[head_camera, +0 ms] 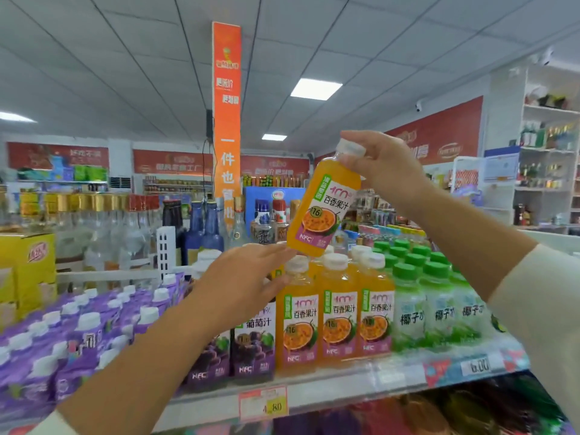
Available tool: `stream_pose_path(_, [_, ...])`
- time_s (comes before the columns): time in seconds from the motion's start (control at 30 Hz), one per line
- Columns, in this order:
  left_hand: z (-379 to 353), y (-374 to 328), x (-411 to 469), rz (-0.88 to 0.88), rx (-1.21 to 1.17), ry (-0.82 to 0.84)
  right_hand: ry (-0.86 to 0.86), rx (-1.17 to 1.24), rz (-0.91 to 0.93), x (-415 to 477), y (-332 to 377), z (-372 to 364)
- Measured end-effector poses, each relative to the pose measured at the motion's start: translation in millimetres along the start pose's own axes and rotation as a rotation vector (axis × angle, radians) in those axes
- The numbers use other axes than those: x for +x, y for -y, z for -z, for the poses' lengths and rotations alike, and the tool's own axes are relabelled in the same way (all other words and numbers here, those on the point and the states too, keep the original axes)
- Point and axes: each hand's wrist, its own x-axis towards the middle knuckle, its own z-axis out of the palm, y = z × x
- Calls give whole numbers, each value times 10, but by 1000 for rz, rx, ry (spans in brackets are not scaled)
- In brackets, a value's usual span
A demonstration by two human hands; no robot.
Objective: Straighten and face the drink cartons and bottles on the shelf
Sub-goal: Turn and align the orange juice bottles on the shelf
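Above the shelved row, right hand grips orange bottle; left hand below.

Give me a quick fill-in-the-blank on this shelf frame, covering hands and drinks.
1. The right hand grips the lifted orange juice bottle at its white ___.
2. The left hand, fingers straight, reaches toward that bottle's ___ end.
3. The coconut water bottles standing right of the shelved orange bottles have ___ caps.
4. The cartons left of the shelved orange bottles are ___ in colour.

Missing words: cap; bottom; green; purple.
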Motion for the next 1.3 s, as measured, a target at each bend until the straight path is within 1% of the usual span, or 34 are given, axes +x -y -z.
stream_pose_path(0.1, [-53, 19, 22, -10, -30, -14, 28, 4, -26, 92, -105, -126])
stream_pose_path(0.2, [-121, 75, 11, -8, -30, -25, 100, -6, -63, 171, -197, -228])
stream_pose_path(0.43, [-289, 123, -38, 27, -111, -105, 447, -123, -156, 189, -427, -592])
stream_pose_path(0.53, [-288, 110, -53, 34, -123, -101, 611, -185, -177, 159, -564, -727])
stream_pose_path(0.63, [-275, 102, -61, 50, -154, -85, 718, -254, -185, 137, -727, -847])
stream_pose_path(0.8, [-279, 88, -66, 78, -156, -68, 810, -298, -116, 123, -872, -962])
stream_pose_path(0.9, [-287, 75, -59, 89, -165, -69, 905, -246, -167, 247, -883, -896])
stream_pose_path(0.97, [-290, 70, -63, 93, -163, -72, 938, -217, -184, 327, -873, -854])
stream_pose_path(1.07, [-298, 64, -64, 100, -153, -78, 880, -247, -117, 408, -901, -904])
stream_pose_path(1.13, [-304, 60, -61, 104, -154, -85, 838, -324, -46, 456, -939, -967])
stream_pose_path(1.17, [-306, 58, -58, 105, -155, -87, 853, -367, -20, 482, -965, -997])
stream_pose_path(1.23, [-305, 53, -56, 103, -157, -92, 966, -428, -40, 525, -1001, -1031])
stream_pose_path(1.3, [-304, 51, -59, 108, -166, -100, 1131, -510, -76, 528, -989, -1052])
